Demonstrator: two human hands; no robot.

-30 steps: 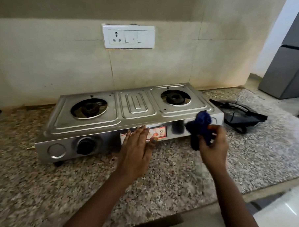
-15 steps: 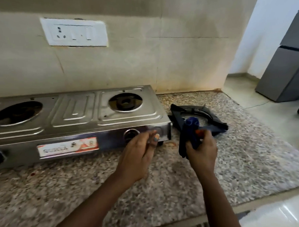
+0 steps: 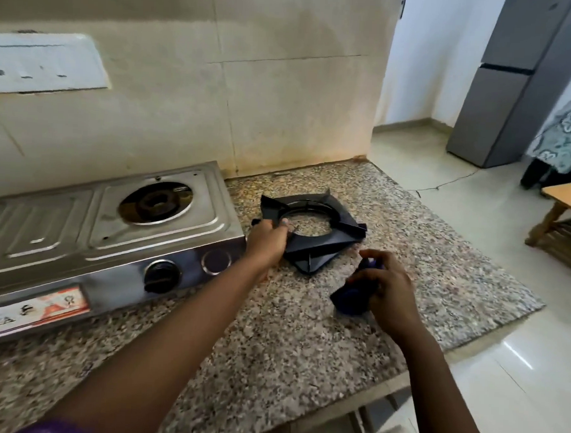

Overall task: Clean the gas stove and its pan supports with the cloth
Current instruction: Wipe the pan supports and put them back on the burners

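Note:
A steel gas stove (image 3: 80, 240) stands on the granite counter at the left, its right burner (image 3: 155, 203) bare and a black knob (image 3: 161, 275) on its front. Black pan supports (image 3: 322, 241) lie stacked on the counter just right of the stove. My left hand (image 3: 268, 240) grips their left edge. My right hand (image 3: 387, 291) is nearer the front, closed around a bunched dark blue cloth (image 3: 352, 294) that rests on the counter, apart from the supports.
The granite counter (image 3: 272, 346) ends at the right and front, with tiled floor beyond. A grey fridge (image 3: 519, 82) stands at the far right, next to a wooden table (image 3: 565, 222). A switch plate (image 3: 45, 63) is on the wall above the stove.
My view has swung right. My left hand has gone from the stove's front to the pan supports and taken hold of them. My right hand has lowered the cloth onto the counter.

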